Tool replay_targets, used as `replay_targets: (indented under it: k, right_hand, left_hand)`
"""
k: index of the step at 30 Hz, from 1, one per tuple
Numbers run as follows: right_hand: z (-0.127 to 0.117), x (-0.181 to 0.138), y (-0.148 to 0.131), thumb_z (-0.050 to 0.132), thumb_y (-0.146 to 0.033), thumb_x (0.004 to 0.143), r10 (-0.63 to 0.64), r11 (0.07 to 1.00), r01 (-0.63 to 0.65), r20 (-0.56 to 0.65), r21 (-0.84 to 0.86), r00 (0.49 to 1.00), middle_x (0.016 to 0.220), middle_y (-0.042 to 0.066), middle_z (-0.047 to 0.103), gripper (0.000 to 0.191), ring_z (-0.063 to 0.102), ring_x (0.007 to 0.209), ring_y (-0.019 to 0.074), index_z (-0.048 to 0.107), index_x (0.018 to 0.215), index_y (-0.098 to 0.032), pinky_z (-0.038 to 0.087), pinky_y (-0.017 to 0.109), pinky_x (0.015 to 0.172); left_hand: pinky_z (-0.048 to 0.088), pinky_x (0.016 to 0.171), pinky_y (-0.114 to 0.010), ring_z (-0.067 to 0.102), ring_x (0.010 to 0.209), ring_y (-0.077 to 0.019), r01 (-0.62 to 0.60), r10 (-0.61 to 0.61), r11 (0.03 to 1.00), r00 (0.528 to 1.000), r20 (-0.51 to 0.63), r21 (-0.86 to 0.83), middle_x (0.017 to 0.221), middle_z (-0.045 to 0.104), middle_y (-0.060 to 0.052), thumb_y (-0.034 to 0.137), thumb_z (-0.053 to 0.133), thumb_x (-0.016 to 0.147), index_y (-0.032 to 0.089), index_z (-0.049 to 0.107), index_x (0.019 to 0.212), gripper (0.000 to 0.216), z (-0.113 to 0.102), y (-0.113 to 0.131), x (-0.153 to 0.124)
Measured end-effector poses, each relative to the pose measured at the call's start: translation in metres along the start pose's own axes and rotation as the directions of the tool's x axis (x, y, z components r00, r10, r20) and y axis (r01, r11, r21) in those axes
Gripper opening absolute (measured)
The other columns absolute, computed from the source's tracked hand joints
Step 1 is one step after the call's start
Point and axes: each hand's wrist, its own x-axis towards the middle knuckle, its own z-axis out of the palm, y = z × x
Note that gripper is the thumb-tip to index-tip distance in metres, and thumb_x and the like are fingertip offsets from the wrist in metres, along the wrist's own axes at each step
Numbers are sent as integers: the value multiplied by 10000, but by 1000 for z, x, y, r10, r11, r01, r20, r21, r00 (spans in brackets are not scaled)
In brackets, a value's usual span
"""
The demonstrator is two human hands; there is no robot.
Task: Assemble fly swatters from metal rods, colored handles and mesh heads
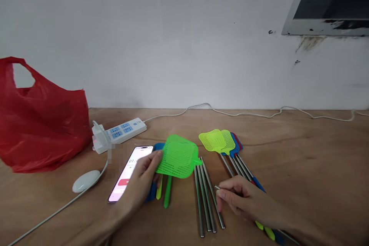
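Left hand (144, 178) low centre-left on the wooden surface (311, 153), fingers (154, 161) pinched on the near edge of a green swatter head (178, 156), holding it tilted just off the surface. Under and beside that hand: loose plastic handles (163, 192) in green, yellow-green and blue, plus a blue swatter head peeking out behind the green one. Phone (129, 173) lying flat just left of the hand, screen lit, partly covered by the wrist. Right hand (240, 198) low centre-right, fingers clenched around a thin metal rod (216, 187), tip poking out left past the fingertips. Bundle of bare metal rods (206, 196) lying parallel between the two hands, touching each other, top ends just beside the green head. Stack of finished swatters (221, 141) behind the right hand, yellow-green heads on top, blue and red below, rods running down under that hand, coloured grips showing past the wrist. Power strip (121, 130) back left with white cable (245, 113) running along the wall. White mouse (85, 180) near the left edge. Red plastic bag (40, 123) far left, upright, well apart from both hands.
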Motion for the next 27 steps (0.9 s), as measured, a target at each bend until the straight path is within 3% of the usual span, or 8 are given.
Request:
replay_targets:
  k: [3, 6, 8, 12, 16, 20, 23, 27]
  right_hand:
    - [-4, 4, 4, 566, -594, 871, 2, 983, 15, -92, 184, 996, 399, -100, 399, 463, 212, 289, 40, 695, 771, -161, 182, 176, 306]
    - [-6, 6, 1, 609, -574, 851, -14, 937, 92, -227, 337, 974, 712, -16, 662, 410, 242, 299, 2, 715, 913, -182, 211, 167, 300]
    - [-5, 4, -2, 638, -539, 847, -4, 921, 105, -260, 376, 966, 922, 23, 706, 367, 240, 316, -13, 715, 1009, -219, 206, 167, 305]
    - [-1, 1, -3, 666, -549, 826, 59, 917, 32, -212, 399, 975, 530, -56, 553, 402, 202, 318, 16, 757, 970, -185, 202, 175, 325]
    - [1, 1, 0, 646, -571, 841, 75, 914, 32, -246, 405, 966, 362, -125, 279, 482, 196, 320, 44, 759, 1053, -153, 181, 178, 344]
    - [1, 1, -1, 658, -550, 842, 73, 900, 93, -357, 426, 931, 387, -120, 279, 500, 179, 354, 52, 735, 1143, -159, 190, 182, 357]
    - [3, 0, -2, 650, -550, 847, 74, 906, 77, -334, 416, 940, 388, -99, 344, 492, 195, 348, 51, 740, 1146, -170, 188, 189, 355]
    - [6, 0, -4, 637, -534, 857, 67, 913, 61, -295, 403, 953, 638, 22, 670, 435, 218, 349, 31, 753, 1123, -210, 187, 203, 345]
  left_hand:
    - [317, 405, -196, 368, 395, -89, -42, 43, 998, 999, -25, 46, 452, 380, 89, 607, 519, 906, 200, 490, 661, 475, -7, 0, 7]
    - [297, 387, -189, 347, 388, -86, 15, -27, 996, 988, 153, 83, 448, 352, 95, 593, 518, 911, 205, 470, 645, 473, -4, 1, 5]
    - [284, 380, -181, 350, 397, -82, 40, -66, 994, 963, 262, 103, 471, 351, 93, 582, 504, 923, 205, 464, 643, 472, 1, 2, 1]
    - [283, 397, -171, 360, 436, -69, 35, -71, 994, 930, 360, 107, 544, 389, 78, 543, 481, 954, 187, 485, 665, 459, 6, 0, -3]
    - [311, 381, -164, 365, 405, -63, 23, -27, 1000, 960, 280, 17, 584, 432, 96, 551, 472, 965, 195, 539, 970, 362, 4, -4, -3]
    - [411, 393, -176, 511, 482, -76, 17, -11, 1000, 975, 223, -24, 867, 593, 20, 550, 516, 946, 258, 453, 1284, 451, 5, -2, -7]
    - [447, 412, -180, 577, 563, -108, 20, -17, 1000, 956, 292, -6, 882, 621, -10, 533, 582, 913, 241, 552, 1214, 420, 9, 1, -11]
    - [430, 410, -187, 517, 484, -100, 27, -33, 999, 953, 303, 24, 670, 611, 3, 540, 597, 889, 178, 678, 1014, 392, 8, -2, -10]
